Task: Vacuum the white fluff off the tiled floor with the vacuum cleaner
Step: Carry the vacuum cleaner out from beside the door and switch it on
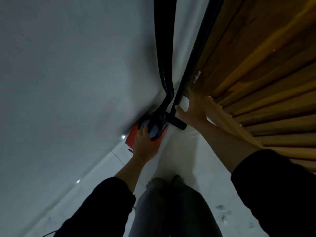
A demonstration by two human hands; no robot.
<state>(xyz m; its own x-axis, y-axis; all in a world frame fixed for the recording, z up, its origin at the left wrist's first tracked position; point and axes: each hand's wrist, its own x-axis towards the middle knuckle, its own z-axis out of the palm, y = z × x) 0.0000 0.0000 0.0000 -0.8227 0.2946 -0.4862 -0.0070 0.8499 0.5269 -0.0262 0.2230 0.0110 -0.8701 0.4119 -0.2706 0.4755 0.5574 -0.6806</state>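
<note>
I see the vacuum cleaner (pixel 150 129), a red-orange canister with a black top, sitting on the tiled floor (pixel 191 151) in the corner where the grey wall (pixel 68 65) meets the wooden door (pixel 256 74). Its black hose (pixel 165 48) and a second black tube (pixel 193 57) rise out of the top of the view, and a short black nozzle piece (pixel 177 124) lies just beside the body. My left hand (pixel 145 144) rests on the canister's top, fingers curved over the black part; I cannot tell if that grip is truly closed round anything. My right hand (pixel 193 106) is spread wide and flat against the door frame, its thumb near the tube, holding nothing. I make out no white fluff in this blurred view, only dark smudges (pixel 222 212) on the tiles lower right. My judgement: the cleaning has not visibly begun; I am at the machine, with all of the vacuuming left.
</note>
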